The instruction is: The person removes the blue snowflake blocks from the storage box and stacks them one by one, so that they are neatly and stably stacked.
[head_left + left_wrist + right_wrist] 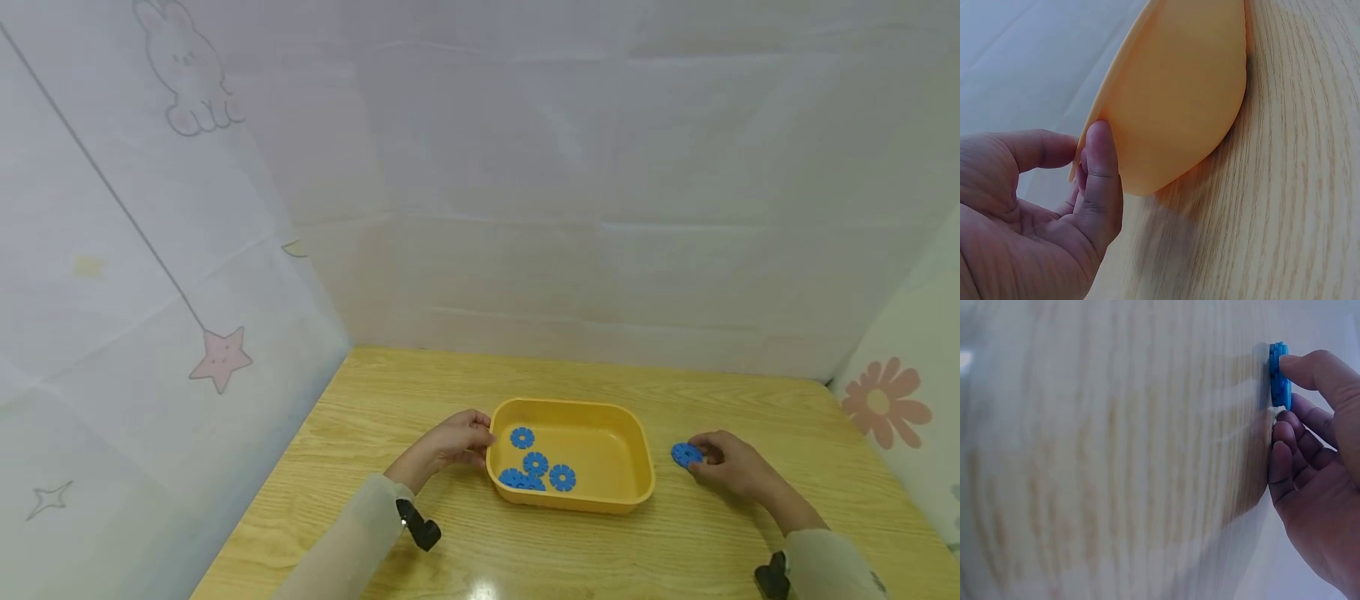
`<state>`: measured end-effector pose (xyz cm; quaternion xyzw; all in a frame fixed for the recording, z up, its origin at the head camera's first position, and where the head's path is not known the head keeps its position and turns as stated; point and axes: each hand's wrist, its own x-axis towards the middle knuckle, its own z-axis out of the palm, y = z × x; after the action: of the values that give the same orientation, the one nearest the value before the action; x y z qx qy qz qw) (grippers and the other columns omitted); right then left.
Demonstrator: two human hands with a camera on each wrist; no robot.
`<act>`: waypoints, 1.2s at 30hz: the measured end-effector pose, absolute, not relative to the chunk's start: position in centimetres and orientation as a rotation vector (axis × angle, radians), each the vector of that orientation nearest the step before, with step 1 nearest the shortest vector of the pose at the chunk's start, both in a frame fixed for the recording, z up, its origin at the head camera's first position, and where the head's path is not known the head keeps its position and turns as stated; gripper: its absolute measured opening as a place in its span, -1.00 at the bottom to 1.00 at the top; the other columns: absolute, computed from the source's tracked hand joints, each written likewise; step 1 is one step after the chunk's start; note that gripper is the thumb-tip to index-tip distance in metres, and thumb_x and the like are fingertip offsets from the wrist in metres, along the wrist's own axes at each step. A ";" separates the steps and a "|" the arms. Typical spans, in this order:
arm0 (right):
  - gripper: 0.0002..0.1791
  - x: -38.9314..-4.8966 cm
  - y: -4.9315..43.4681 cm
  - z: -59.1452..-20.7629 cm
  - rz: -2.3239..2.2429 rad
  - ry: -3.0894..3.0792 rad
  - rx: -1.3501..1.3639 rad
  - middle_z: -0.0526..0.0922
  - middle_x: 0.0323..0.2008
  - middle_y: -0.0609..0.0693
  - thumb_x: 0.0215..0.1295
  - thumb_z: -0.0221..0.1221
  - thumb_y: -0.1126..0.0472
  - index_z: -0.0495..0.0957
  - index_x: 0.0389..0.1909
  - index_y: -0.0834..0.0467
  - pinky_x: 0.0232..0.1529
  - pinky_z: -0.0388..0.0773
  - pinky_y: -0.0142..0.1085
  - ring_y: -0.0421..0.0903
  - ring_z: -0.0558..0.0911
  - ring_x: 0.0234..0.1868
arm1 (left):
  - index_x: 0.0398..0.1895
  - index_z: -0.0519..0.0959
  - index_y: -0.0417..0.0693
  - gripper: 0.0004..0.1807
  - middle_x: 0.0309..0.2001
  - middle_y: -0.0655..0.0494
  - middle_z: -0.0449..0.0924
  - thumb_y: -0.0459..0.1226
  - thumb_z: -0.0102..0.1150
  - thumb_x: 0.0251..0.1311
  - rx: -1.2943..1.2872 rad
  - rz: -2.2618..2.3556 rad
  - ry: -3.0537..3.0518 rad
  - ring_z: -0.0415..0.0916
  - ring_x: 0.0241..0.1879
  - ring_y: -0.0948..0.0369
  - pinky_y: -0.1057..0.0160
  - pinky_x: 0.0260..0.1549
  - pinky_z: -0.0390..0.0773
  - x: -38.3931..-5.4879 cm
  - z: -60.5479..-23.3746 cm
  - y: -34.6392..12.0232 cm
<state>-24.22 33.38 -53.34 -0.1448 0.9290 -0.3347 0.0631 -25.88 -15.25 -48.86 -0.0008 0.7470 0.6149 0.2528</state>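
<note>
A yellow plastic tray [603,458] with raised walls stands on the table, with several blue notched snowflake discs [562,477] in its left part. My left hand [457,440] grips the tray's left rim; in the left wrist view the thumb and fingers pinch the tray wall [1175,94] from both sides. To the right of the tray, my right hand [731,468] holds a small stack of blue snowflake discs [684,454] at the tabletop. Seen from the right wrist, the thumb lies on the disc stack [1280,378] and the index finger meets its edge, with the other fingers curled below.
The wood-grain table [420,375] reaches back to a pale fabric backdrop [525,250]. Another printed sheet [135,350] hangs on the left, and a flower-printed one [907,333] on the right. Black wrist devices [420,527] sit on both sleeves.
</note>
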 end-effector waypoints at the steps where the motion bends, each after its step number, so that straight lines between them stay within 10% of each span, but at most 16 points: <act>1: -0.44 -24.3 33.4 -53.3 -1.012 2.805 -0.443 0.59 0.04 0.25 0.29 0.36 0.15 0.50 0.16 0.44 -0.08 0.60 -0.06 0.04 0.56 -0.05 | 0.16 0.36 -0.29 -0.58 -0.22 -0.05 0.50 -0.37 0.21 0.31 -0.006 1.672 2.030 0.52 -0.35 0.14 0.29 -0.44 0.67 -25.9 -48.9 -15.3; 36: -0.64 -25.6 21.3 -48.0 -1.262 2.649 -1.011 0.61 -0.15 0.05 0.42 0.26 0.17 0.58 0.15 0.21 -0.28 0.55 -0.36 -0.24 0.52 -0.24 | 0.18 0.35 -0.29 -0.57 -0.23 -0.05 0.52 -0.38 0.21 0.30 -0.010 1.659 2.038 0.54 -0.34 0.15 0.26 -0.40 0.70 -26.0 -49.0 -15.2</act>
<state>-25.61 21.28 -47.97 -0.3259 0.8533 -0.4066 0.0191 -25.96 -15.23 -49.01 -0.0036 0.7500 0.6107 0.2541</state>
